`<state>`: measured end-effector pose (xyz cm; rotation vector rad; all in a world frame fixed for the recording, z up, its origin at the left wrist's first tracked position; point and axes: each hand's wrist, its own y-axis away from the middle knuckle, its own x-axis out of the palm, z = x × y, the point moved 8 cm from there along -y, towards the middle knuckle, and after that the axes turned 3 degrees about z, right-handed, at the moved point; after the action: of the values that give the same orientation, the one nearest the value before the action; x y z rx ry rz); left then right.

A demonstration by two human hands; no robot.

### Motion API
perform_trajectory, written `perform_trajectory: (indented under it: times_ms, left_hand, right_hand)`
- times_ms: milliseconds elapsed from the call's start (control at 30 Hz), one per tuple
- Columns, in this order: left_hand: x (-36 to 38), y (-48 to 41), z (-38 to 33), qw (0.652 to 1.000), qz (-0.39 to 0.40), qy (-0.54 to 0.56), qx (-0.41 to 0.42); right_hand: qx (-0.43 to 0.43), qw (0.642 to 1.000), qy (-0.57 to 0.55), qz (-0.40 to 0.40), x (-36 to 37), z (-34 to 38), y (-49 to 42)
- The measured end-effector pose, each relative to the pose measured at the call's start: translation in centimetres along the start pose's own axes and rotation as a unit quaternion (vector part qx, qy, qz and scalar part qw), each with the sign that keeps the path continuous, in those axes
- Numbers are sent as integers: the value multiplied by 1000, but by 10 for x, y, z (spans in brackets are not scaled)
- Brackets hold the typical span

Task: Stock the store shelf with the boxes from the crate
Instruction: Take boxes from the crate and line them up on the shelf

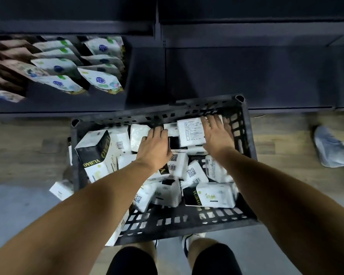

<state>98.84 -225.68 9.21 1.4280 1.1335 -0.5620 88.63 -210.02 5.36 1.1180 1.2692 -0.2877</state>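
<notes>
The boxes (213, 195) lay jumbled in the crate (167, 225). The right hand (216, 135) rested straight, spread fingers (207, 121) on a white labelled box (189, 133). Just left of them, the left hand (155, 147) curled its fingers downward; I could not tell whether they gripped anything. Beyond the fingertips stood the dark shelf (246, 72).

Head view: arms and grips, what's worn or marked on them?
Nothing worn. Left grip and right grip are bare hands: no gloves, rings, watch or bands. Left forearm and right forearm are bare to the frame edge, no sleeve or markings visible.
</notes>
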Motion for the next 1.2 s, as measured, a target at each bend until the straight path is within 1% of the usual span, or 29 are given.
perform_trajectory:
  times_ms: [167,267,333,433,567,667,900,1067,1200]
  left_hand:
    - [-14,10,14,1000,-2,0,-3]
    - [-23,22,18,1000,2,-5,1]
    - [-38,35,18,1000,7,-12,0]
    - [-74,62,11,1000,13,-18,-13]
    - [-135,111,-12,999,19,-38,7]
    - [-177,148,-22,998,13,-52,16]
    - [-257,215,-28,995,-32,-92,32]
    - [-287,250,-34,992,-68,-96,41]
    - [-296,266,-36,990,-90,-103,33]
  right_hand:
    - [-1,1000,-12,-6,-11,8,-4]
    - [0,1000,-24,-6,-26,10,23]
    - [-7,1000,-16,-19,-48,12,53]
    - [-24,999,-29,-18,-87,17,98]
    - [-24,998,-34,-37,-155,15,156]
    - [-22,996,-36,-73,-206,19,193]
    - [-11,989,-40,-143,-297,41,263]
    - [-12,983,-44,-180,-328,53,295]
    - [-24,978,-46,-204,-343,57,310]
